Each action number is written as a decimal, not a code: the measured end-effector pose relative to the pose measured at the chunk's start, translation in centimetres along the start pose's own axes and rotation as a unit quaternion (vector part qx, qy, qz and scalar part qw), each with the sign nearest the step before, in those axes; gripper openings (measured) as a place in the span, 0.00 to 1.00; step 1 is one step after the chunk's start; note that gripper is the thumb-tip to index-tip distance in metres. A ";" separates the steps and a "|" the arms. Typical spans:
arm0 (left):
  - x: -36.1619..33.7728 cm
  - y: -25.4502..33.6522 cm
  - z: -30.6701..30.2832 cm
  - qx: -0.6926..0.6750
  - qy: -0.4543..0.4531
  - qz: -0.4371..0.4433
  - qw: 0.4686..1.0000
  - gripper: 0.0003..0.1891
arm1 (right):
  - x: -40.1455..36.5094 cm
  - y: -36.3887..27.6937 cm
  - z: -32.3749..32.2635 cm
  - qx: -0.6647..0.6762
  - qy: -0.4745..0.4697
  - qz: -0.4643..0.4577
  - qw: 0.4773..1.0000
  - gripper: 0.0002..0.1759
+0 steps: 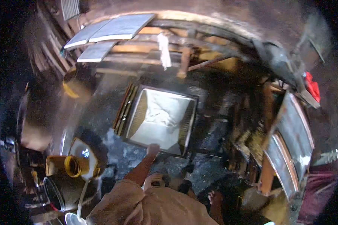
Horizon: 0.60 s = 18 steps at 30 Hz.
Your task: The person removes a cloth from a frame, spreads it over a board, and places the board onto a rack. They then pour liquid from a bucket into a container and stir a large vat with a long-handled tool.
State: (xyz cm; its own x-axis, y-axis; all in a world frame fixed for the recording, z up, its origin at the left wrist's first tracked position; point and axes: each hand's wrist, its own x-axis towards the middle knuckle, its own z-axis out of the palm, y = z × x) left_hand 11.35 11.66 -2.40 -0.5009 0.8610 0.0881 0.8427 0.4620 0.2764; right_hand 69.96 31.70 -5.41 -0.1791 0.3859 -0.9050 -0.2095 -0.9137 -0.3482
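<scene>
A dark-rimmed rectangular wooden frame [194,123] stands on the wet floor ahead of me. White cloth or sheeting [165,107] lies inside it, bunched in the middle and smoother toward me. My left hand [153,149] reaches to the frame's near rim; its fingers look closed on the edge, though blur softens them. Low at my right side hangs my right hand [215,197], with loosely bent fingers apart and nothing visible in them. Several thin dark-edged slats or frames [124,108] lean along the frame's left side.
Grey panels [120,28] rest on a timber rack at the back, where a white cloth [164,50] hangs. More grey panels [294,127] lean at right. A yellow bucket [73,166], a dark-rimmed barrel [54,193] and a white pipe [82,198] stand at left.
</scene>
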 end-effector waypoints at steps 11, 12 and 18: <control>3.0 -11.8 -0.9 -0.173 0.067 -0.340 0.922 0.23 | 14.3 6.2 46.0 -0.631 -0.069 -0.357 0.685 0.20; 4.7 -13.9 2.6 -0.152 0.129 -0.293 0.935 0.24 | 14.2 4.9 49.9 -0.625 -0.084 -0.367 0.683 0.21; 18.0 -17.5 3.4 -0.031 -0.011 -0.349 0.937 0.33 | 25.7 5.9 57.1 -0.677 0.136 -0.557 0.461 0.31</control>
State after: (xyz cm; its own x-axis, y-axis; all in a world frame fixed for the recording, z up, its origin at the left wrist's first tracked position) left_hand -11.70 19.80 -8.86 -0.9208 0.3584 -0.1538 0.2983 0.9013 0.3141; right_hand 9.21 43.49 -16.73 -0.5190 0.8504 0.0859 0.8003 0.5188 -0.3006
